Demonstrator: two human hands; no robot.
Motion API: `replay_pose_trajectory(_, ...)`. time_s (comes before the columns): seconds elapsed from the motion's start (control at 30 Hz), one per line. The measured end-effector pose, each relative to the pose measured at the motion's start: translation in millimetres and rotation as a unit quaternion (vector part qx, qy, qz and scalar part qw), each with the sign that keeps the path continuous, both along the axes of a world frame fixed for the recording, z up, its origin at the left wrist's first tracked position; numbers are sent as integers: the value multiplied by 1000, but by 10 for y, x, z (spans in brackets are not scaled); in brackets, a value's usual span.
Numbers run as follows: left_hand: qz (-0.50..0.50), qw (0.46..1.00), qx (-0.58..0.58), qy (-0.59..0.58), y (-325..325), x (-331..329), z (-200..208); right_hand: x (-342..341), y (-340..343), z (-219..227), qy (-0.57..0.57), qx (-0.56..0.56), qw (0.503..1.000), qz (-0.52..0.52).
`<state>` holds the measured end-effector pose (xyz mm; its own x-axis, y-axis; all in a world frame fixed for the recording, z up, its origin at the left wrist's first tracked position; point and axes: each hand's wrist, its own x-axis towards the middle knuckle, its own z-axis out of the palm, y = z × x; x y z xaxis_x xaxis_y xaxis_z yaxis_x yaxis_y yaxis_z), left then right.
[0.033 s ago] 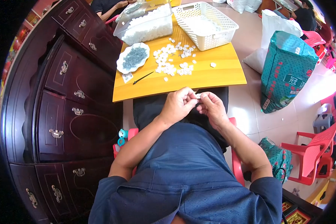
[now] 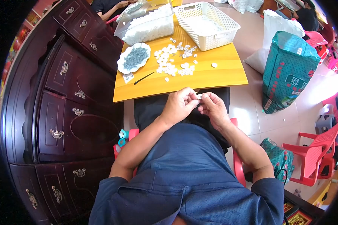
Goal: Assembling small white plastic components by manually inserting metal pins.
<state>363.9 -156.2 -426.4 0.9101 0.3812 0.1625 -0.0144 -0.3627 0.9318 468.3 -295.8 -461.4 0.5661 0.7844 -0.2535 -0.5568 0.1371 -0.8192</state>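
Observation:
Just off the front edge of the table, my two hands meet above my lap. Between the thumb and fingers of my right hand (image 2: 214, 108) is a small white plastic piece (image 2: 199, 96), mostly covered by the fingertips. My left hand (image 2: 181, 105) is closed in a pinch right against that piece; whatever its fingertips grip is hidden. Loose white plastic pieces (image 2: 167, 69) lie scattered over the yellow table (image 2: 221, 80). A scalloped white plate (image 2: 121, 68) at the left bears a heap of small dark grey parts (image 2: 135, 57). Near it lies a thin black pointed tool (image 2: 144, 78).
A clear bin (image 2: 148, 34) and a white perforated basket (image 2: 218, 40), both with white pieces, stand at the table's back. Dark wooden drawers (image 2: 82, 112) line the left. A teal sack (image 2: 287, 75) and red chair (image 2: 315, 153) are at the right. Other people sit farther off.

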Motion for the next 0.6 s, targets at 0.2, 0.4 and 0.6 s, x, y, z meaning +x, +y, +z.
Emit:
replay_pose_trajectory(0.2,-23,999,-4,24,84,-17,-21,-5,-1,-1,-16,-12,1000,3)
replay_pose_trajectory(0.4,-61,996,-29,65,96,-64,15,4,1,-16,-19,-2,1000,17)
replay_pose_trajectory(0.6,-47,996,-37,65,75,-76,21,30,0,-39,21,-3,1000,17)
